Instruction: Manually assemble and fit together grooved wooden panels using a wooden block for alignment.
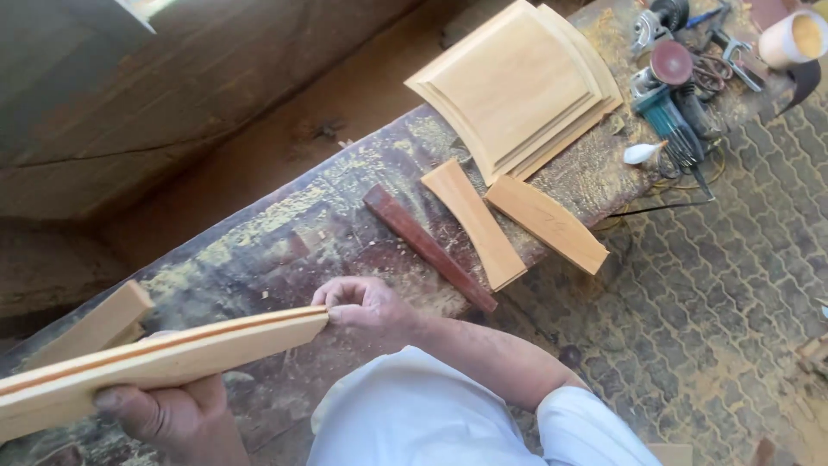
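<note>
I hold a long curved strip of pale wood (164, 358) with a groove along its edge, low on the left over a worn workbench (285, 242). My left hand (168, 414) grips the strip from below near its middle, thumb on the face. My right hand (362, 304) pinches the strip's right end with fingers and thumb. A white sleeve covers my right upper arm at the bottom.
On the bench lie a dark reddish wood strip (427, 246), two short pale curved pieces (473, 223) (547, 223), a stack of curved raised panels (515, 85), a wood block (102, 324), power tools (668, 86) and a pale cup (792, 39). Sawdust covers the paved floor (724, 285).
</note>
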